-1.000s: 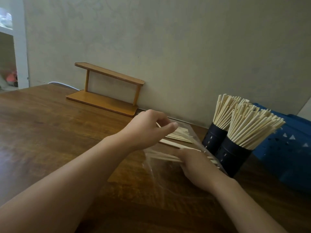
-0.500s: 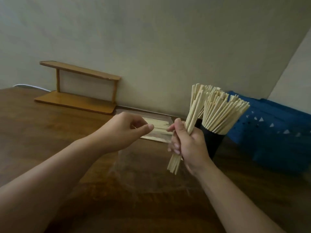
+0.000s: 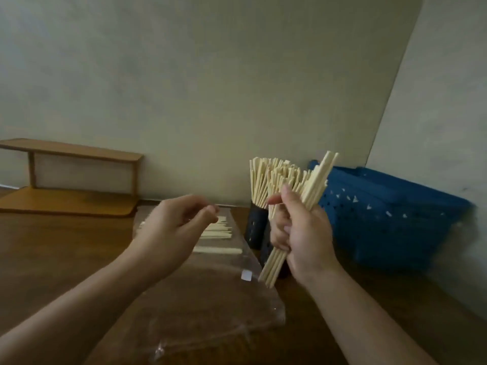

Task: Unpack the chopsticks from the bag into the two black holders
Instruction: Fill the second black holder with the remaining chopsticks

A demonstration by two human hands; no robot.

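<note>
The left hand (image 3: 171, 227) is hovering above the far end of the clear plastic bag (image 3: 210, 293), fingers loosely curled with thumb and forefinger nearly meeting, holding nothing that can be made out. The left forearm is reaching in from the lower left corner. The right hand (image 3: 300, 238) is gripping a bundle of chopsticks (image 3: 313, 185) in its fist, the sticks tilting up to the right, their lower ends poking out below the palm and their tops rising beside the holders.

The bag is lying flat on the brown bench (image 3: 52, 259), and a few loose chopsticks (image 3: 218, 233) are still lying inside it near its far end, partly hidden by the left hand. Two black holders (image 3: 257, 225) are standing just right of the bag, close together, both packed full of upright chopsticks (image 3: 266, 177); the nearer holder is mostly hidden behind the right hand.

A small wooden shelf (image 3: 79, 180) is sitting against the wall at far left. A blue perforated basket (image 3: 390, 217) is leaning in the corner at right, behind the right hand.
</note>
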